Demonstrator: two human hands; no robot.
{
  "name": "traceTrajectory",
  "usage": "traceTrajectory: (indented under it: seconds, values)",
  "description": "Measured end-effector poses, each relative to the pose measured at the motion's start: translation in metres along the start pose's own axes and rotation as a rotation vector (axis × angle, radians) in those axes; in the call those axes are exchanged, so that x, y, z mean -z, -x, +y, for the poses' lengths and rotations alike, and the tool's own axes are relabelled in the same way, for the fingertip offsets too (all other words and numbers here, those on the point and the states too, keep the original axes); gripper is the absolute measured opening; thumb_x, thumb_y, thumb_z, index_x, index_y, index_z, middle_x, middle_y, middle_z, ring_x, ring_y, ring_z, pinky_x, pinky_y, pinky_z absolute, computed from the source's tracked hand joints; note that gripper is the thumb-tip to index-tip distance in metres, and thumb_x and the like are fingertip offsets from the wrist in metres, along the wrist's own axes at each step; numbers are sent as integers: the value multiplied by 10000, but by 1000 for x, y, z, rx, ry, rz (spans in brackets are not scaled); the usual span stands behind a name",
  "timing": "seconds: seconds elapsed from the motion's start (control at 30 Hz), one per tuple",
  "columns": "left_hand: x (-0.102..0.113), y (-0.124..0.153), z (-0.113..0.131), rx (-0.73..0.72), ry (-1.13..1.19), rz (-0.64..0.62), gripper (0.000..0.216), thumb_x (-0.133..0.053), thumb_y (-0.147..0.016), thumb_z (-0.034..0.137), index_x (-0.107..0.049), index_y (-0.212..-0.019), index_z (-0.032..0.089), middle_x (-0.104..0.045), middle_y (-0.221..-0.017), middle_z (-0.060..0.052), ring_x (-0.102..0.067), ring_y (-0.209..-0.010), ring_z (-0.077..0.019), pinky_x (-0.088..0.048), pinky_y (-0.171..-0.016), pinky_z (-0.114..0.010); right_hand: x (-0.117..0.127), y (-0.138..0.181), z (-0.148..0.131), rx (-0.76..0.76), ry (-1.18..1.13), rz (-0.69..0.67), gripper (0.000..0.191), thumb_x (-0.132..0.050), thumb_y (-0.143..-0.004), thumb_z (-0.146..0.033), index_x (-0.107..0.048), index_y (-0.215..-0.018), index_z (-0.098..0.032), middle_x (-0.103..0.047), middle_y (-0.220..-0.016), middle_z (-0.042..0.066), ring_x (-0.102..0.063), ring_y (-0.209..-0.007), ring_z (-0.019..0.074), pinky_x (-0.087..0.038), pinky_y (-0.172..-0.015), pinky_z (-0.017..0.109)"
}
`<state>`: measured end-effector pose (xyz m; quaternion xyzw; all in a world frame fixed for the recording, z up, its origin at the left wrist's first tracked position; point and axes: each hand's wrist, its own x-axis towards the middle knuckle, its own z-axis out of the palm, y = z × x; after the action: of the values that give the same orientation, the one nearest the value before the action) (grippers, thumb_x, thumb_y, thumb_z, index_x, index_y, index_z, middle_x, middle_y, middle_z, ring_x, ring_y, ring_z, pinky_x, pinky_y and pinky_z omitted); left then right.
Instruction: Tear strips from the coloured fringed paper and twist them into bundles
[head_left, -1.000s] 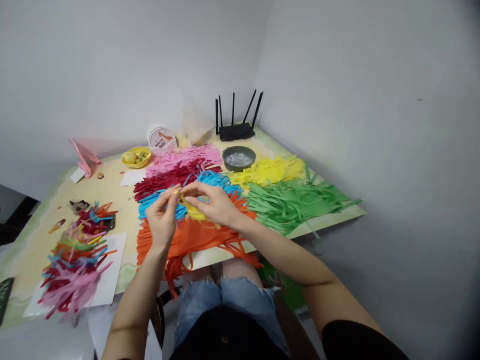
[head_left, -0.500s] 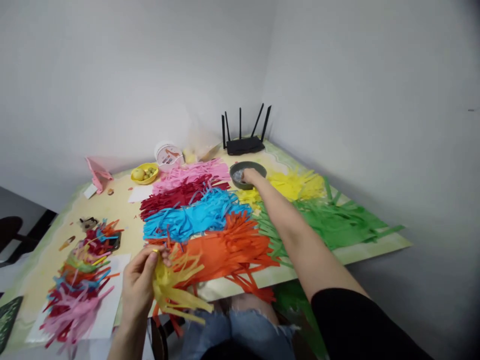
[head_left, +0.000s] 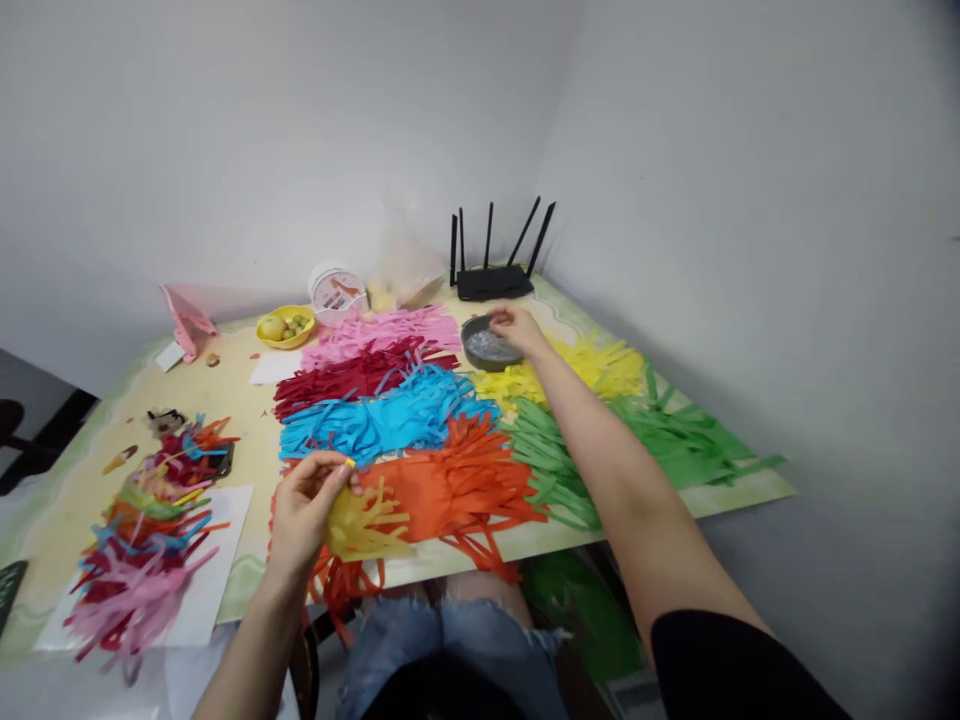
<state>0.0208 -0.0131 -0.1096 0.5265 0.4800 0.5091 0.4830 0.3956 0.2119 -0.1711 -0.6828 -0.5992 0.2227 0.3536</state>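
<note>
Fingers of left hand (head_left: 306,508) pinch yellow strips (head_left: 369,524); right hand (head_left: 519,328) at bowl (head_left: 486,350), grip unclear.

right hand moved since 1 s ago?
Yes. The right hand went from the yellow bundle in the left hand, over the blue strips, out to the grey bowl by the router.

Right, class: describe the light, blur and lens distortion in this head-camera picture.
Head view: soft, even light, faint shadows on the table; wide lens stretches the table's edges and darkens the right corners; the left hand holding yellow paper strips is sharp, the mixed strip pile at the picture's left smeared; the right hand at the grey bowl slightly soft.
</note>
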Motion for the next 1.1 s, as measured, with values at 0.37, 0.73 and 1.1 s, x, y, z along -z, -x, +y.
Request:
traceTrajectory:
  seconds: [0.37,0.73,1.1]
  values:
    - [-43,-12,22,-432,-210,55,147,-689,-881,308,-723,-845,170,-749,-826,-46,-688,-772,-153,-519,-763,-265,-29,202,-145,473,-1008,-312,342,-800,-806,-306,-605,-1082,-250,-707,-895,0,-684,-776,121,-568,-698,243]
    - [-17,27,24,-600,-296,120,126,-661,-915,270,-695,-842,174,-728,-801,-27,-669,-739,-132,-510,-724,-250,-37,263,-187,518,-849,-137,261,-752,-860,-258,-619,-1085,-252,-708,-945,4,-697,-869,126,-588,-801,261]
    - [-11,42,32,-485,-181,39,129,-642,-910,273,-653,-828,174,-714,-789,-31,-665,-716,-137,-522,-712,-259,-43,283,-197,478,-925,-104,319,-802,-813,-341,-602,-1046,-255,-719,-915,-4,-709,-847,135,-605,-795,276]
